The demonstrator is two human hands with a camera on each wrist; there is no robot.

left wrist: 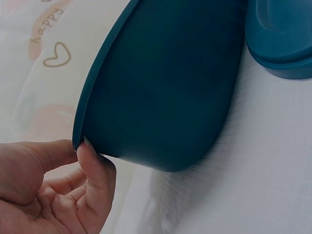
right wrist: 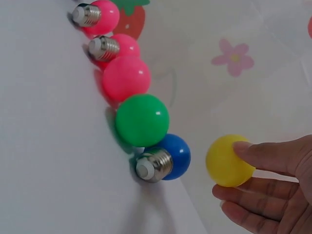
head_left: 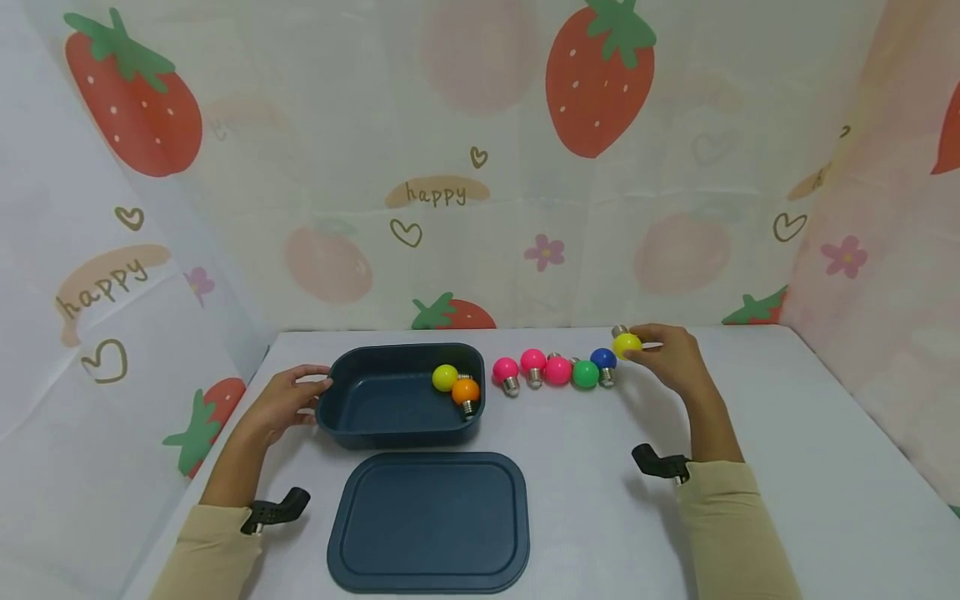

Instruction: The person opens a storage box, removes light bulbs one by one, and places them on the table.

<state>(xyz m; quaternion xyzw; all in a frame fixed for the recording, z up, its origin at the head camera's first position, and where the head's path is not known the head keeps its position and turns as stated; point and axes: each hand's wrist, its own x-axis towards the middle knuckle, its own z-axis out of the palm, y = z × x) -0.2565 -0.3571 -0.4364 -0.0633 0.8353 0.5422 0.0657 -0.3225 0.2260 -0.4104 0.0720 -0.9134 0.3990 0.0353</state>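
Note:
My left hand [head_left: 283, 403] pinches the left rim of a dark blue rectangular box [head_left: 397, 436] between thumb and fingers. Inside the box, at its right end, lie a yellow light bulb [head_left: 445, 378] and an orange light bulb [head_left: 466, 391]. With thumb and fingers my right hand [head_left: 670, 357] holds another yellow light bulb [right wrist: 225, 163] above the table, its metal base pointing up and away. Just left of that hand a row of bulbs lies on the table: a blue bulb [head_left: 603, 359], a green bulb [head_left: 585, 375] and three pink bulbs [head_left: 557, 371].
A dark blue lid [head_left: 429, 523] lies flat on the white table [head_left: 592, 517] in front of the box. Strawberry-patterned cloth [head_left: 450, 250] hangs behind the table and along both sides. Each wrist wears a black camera mount [head_left: 660, 462].

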